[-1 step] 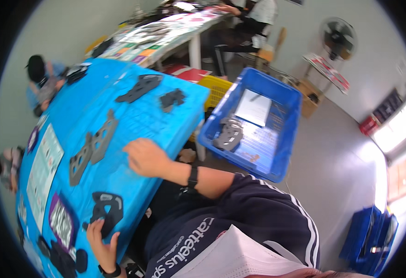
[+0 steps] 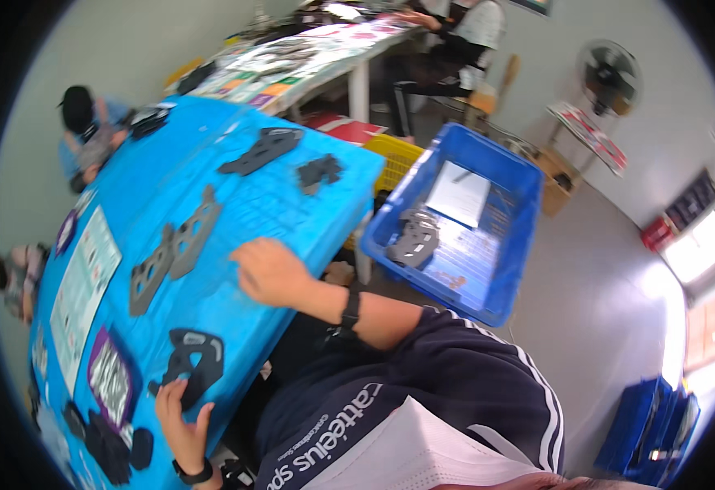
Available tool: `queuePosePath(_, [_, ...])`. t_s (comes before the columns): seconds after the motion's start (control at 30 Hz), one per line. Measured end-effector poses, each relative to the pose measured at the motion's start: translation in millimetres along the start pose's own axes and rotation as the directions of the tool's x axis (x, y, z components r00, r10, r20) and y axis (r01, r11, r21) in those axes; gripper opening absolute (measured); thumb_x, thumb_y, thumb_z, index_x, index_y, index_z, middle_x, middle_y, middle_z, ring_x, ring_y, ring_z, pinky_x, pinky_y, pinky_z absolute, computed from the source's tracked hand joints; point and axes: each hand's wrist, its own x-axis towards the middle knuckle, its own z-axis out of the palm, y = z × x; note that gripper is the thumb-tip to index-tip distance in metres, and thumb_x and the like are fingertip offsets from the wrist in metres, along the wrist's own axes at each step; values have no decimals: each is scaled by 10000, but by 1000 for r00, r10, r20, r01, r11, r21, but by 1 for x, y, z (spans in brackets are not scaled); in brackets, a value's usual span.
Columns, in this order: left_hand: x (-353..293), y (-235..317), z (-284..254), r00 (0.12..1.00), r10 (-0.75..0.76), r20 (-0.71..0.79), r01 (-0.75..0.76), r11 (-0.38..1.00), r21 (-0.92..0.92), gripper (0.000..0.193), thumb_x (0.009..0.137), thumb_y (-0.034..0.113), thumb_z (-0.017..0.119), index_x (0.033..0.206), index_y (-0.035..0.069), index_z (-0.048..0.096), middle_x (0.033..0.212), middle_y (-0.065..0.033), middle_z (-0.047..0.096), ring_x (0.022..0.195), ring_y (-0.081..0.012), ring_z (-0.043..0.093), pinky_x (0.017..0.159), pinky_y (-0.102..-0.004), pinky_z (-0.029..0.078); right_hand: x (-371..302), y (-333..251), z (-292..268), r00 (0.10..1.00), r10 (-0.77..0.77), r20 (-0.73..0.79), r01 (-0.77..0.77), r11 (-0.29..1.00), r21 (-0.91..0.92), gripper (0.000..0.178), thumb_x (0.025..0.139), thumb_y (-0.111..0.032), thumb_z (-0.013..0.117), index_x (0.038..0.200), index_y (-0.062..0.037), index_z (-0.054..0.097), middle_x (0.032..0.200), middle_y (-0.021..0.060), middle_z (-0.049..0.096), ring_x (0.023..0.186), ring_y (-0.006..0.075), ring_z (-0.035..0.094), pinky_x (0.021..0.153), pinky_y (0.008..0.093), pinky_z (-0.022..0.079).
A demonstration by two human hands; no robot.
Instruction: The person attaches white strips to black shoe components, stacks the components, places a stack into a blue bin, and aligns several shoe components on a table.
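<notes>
My left hand [image 2: 183,423] is at the near edge of the blue-covered table [image 2: 272,214]. Its fingers are apart, the tips touching the lower end of a dark grey cut-out pad [image 2: 204,377] that has light slots and a central hole. My right hand [image 2: 274,273] is over the table's right side, fingers curled together and tips turned left; whatever may be beneath them is hidden. Left of it lie two lighter grey slotted pads [image 2: 194,238] [image 2: 152,273], end to end. Farther off are a dark pad [image 2: 266,150] and a small jagged dark piece [image 2: 319,173].
Beyond the table's right edge, a blue crate [image 2: 504,282] holds white paper and grey pads. A yellow basket [image 2: 398,159] is beside it. On the table's left are a printed sheet [image 2: 84,290], a purple-edged silvery piece [image 2: 111,380] and dark pieces [image 2: 106,445]. Co-workers sit at the far side.
The whole view has shifted slightly, so most things appear farther right. Both hands keep nearly the same places relative to the pads and table.
</notes>
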Motion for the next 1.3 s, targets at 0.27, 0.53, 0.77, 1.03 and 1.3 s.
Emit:
queuePosePath(0.27, [-18, 6, -10, 998, -48, -49, 50, 998, 24, 556, 715, 208, 823, 1200, 44, 606, 1230, -142, 603, 1159, -358, 539, 997, -423, 406, 1, 0, 5, 998, 38, 51, -34, 996, -78, 146, 820, -105, 625, 947, -34, 633, 861, 148, 637, 848, 352, 602, 763, 462, 479])
queuePosePath(0.53, [-5, 1, 1, 1000, 10, 13, -10, 999, 33, 642, 705, 310, 833, 1250, 66, 594, 1269, -149, 583, 1175, -357, 541, 1002, -449, 415, 5, -5, 6, 986, 72, 152, -48, 987, -155, 98, 835, -112, 596, 885, -30, 613, 821, 150, 620, 792, 345, 584, 724, 459, 473])
queuePosePath(0.77, [-4, -7, 24, 997, 42, -65, -32, 988, 152, 723, 719, 399, 824, 1308, 75, 558, 1348, -190, 531, 1243, -396, 486, 1081, -501, 356, 3, -4, 5, 983, 57, 173, -31, 988, -151, 92, 846, -124, 600, 834, -34, 601, 769, 144, 596, 763, 347, 577, 689, 467, 467])
queuePosePath(1.03, [-5, -13, 35, 991, 37, -132, -25, 995, 94, 655, 739, 358, 811, 1263, 43, 576, 1256, -164, 573, 1178, -364, 518, 1025, -464, 372, 2, -3, 4, 993, 6, 122, 9, 992, -127, 90, 829, -124, 618, 811, -37, 601, 737, 128, 583, 741, 333, 573, 675, 447, 470])
queuePosePath(1.3, [0, -6, 34, 988, 17, -153, -9, 998, 54, 582, 715, 245, 825, 1228, 78, 606, 1123, -108, 605, 1068, -312, 547, 936, -417, 383, 2, -3, 2, 997, -6, 77, 13, 996, -88, 65, 819, -110, 628, 822, -46, 621, 738, 122, 600, 727, 320, 579, 665, 432, 473])
